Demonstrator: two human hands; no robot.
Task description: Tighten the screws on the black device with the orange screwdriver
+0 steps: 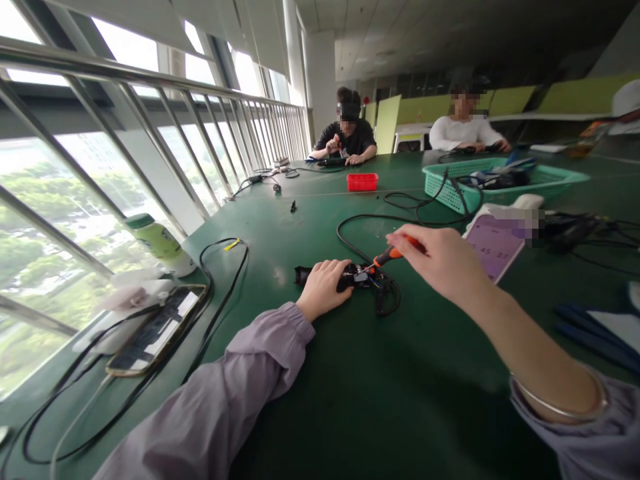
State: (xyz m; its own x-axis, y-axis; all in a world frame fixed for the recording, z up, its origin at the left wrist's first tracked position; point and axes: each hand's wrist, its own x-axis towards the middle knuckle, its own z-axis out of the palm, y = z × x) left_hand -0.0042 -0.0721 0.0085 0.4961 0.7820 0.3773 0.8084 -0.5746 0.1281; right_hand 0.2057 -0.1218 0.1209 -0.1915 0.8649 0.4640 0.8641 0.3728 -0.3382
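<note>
My left hand (pixel 326 285) is closed around the black body of a long, roughly cylindrical electrical device (pixel 303 275) lying on the green table. At the device's right end the casing is open, and small coloured wires and inner parts show. My right hand (pixel 445 263) grips an orange and black screwdriver (pixel 387 256), slanted down to the left. Its tip reaches the opened end; whether it sits on a screw is too small to tell. A black power cord (pixel 345 227) curves behind the device toward the basket.
A green basket (pixel 453 192) holding dark tools and cords stands at the back right, near a red tray (pixel 363 182). A phone showing a timer (pixel 493 247) leans at right. Another phone (pixel 157 330), cables and a green bottle (pixel 163 243) are left. Two people sit across the table (pixel 320 413).
</note>
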